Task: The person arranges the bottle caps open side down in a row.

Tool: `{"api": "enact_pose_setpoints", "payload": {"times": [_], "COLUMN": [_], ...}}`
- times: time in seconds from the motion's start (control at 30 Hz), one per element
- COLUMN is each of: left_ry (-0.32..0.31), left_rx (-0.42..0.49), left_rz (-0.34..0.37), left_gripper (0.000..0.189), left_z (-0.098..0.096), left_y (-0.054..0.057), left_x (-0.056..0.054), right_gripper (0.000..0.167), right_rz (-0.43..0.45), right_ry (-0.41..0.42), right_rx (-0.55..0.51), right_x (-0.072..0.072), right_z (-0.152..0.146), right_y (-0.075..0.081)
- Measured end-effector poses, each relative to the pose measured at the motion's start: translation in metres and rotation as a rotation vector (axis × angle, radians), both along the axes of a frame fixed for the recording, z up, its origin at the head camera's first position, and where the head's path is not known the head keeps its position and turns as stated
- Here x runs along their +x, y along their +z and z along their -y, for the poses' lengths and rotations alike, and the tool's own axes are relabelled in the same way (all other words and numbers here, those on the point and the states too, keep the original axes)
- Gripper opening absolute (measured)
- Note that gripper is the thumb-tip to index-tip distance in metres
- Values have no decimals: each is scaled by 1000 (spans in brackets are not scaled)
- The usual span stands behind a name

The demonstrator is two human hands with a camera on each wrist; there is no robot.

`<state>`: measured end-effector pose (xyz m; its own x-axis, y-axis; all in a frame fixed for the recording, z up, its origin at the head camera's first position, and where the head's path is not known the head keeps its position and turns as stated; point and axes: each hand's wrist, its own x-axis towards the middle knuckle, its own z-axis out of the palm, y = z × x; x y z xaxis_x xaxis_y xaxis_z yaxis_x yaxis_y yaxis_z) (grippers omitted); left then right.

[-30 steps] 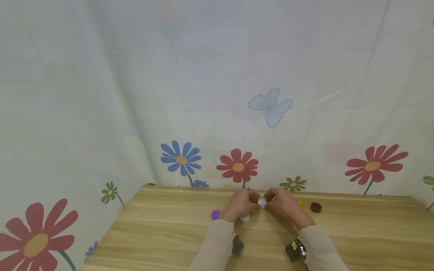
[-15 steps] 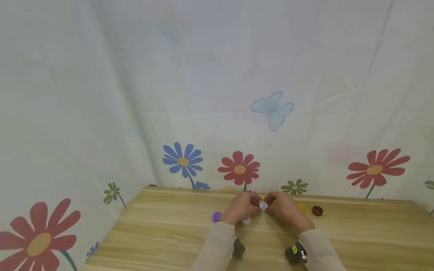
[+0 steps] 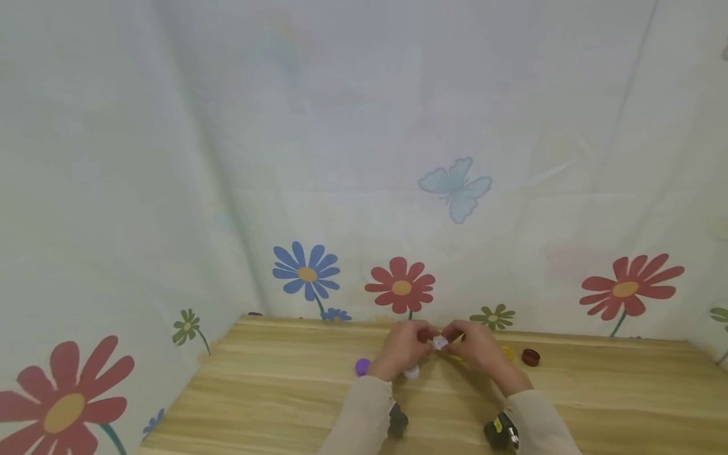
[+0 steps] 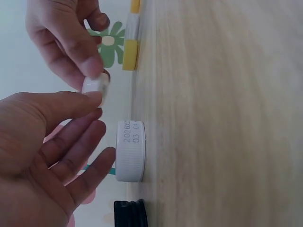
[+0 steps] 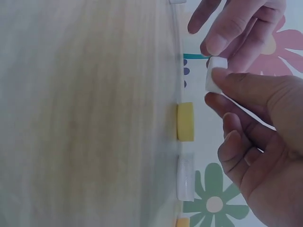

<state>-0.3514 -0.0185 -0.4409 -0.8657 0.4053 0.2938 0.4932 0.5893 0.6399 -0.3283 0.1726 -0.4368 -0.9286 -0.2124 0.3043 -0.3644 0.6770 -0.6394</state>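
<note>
A small white bottle cap (image 3: 440, 342) is held up off the table between my two hands. My left hand (image 3: 405, 346) pinches it from the left with thumb and finger. From the other side my right hand (image 3: 479, 349) pinches it too. Close up in the right wrist view, the white cap (image 5: 215, 74) is tilted, with fingertips hiding part of it. Just beside my left wrist stands a ribbed white cap (image 3: 412, 371), and in the left wrist view that ribbed cap (image 4: 130, 152) carries printed digits. Its neighbour there is a black cap (image 4: 130, 214).
A purple cap (image 3: 363, 366) lies to the left on the wooden table (image 3: 273, 392). Right of my right hand are a yellow cap (image 3: 508, 353) and a dark red cap (image 3: 531, 357). The right wrist view shows a clear ribbed cap (image 5: 186, 178). A flower-printed cloth (image 3: 341, 189) hangs behind.
The white cap has turned and tilted slightly between my fingers. Both hands stay close to the same place. A bit of yellow now shows beneath my right hand.
</note>
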Motion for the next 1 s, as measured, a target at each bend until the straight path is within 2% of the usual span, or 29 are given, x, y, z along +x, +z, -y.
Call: {"api": "enact_pose_setpoints", "payload": {"times": [0.13,0.27,0.5,0.73,1.0], "left_ry": [17,8,-18,-28,-46], "left_rx": [6,23,42,100,146], "left_rz": [-14,-36,-21,-17,-12], "left_gripper": [18,16,13,9,10], "left_z": [0,0,0,0,0], "left_y": [0,0,1,1,1], "left_x": [2,4,7,11,12], "right_gripper": [14,11,7,10,9], "right_rz": [22,34,50,37,57], "right_ry": [-16,-31,-6,36,20], "right_rx": [0,-6,-63,-77,-104], "right_x": [3,7,14,16,18], "right_z": [-1,-2,-8,-10,-12], "right_y": [2,3,3,7,10]}}
